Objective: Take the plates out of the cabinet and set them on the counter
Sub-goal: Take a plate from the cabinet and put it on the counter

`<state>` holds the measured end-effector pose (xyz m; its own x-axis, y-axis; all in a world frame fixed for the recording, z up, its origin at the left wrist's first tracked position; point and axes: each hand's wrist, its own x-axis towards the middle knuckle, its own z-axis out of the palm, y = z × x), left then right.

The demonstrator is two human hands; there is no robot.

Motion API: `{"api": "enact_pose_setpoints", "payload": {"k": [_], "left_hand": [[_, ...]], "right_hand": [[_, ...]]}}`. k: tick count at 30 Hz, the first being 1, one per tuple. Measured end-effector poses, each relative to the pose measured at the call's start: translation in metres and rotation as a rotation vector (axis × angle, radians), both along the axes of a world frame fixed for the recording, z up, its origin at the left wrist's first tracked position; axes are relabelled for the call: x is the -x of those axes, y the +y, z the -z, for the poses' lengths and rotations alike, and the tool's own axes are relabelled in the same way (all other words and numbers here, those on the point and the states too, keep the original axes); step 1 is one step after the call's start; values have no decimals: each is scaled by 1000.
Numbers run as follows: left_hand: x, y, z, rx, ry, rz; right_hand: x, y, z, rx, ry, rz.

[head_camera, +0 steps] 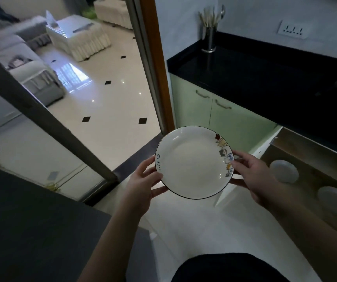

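Observation:
A white plate (192, 161) with a thin black rim, the word "Life" and a colourful pattern on one edge hangs level above the floor. My left hand (143, 184) grips its left edge, thumb on top. My right hand (253, 178) grips its right edge, fingers curled under. Two more white plates (284, 171) (334, 200) lie inside the open cabinet (310, 151) at the right. The black counter (265, 78) runs above the cabinet, beyond the held plate.
A metal holder with chopsticks (209, 37) stands at the counter's back left corner. Green cabinet doors (224, 119) are shut below the counter. A glass sliding door frame (153, 64) stands left of the counter. A dark counter (31, 231) fills the lower left.

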<state>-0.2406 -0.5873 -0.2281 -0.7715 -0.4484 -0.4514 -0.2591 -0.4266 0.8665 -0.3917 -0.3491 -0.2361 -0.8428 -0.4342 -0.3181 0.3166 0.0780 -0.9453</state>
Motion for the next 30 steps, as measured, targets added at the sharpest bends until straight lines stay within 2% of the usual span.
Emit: {"api": "enact_pose_setpoints", "payload": {"k": [9,20,30], "left_hand": [[46,-67,17,-25,-33,-27],[168,-156,17,-15,-10,-29],[267,-244,9,-17,21,2]], "right_hand": [[52,-70,7,-7,-25,-8],[175,-159,16,62,-60,-29],[261,-246,16,12,-34,45]]}}
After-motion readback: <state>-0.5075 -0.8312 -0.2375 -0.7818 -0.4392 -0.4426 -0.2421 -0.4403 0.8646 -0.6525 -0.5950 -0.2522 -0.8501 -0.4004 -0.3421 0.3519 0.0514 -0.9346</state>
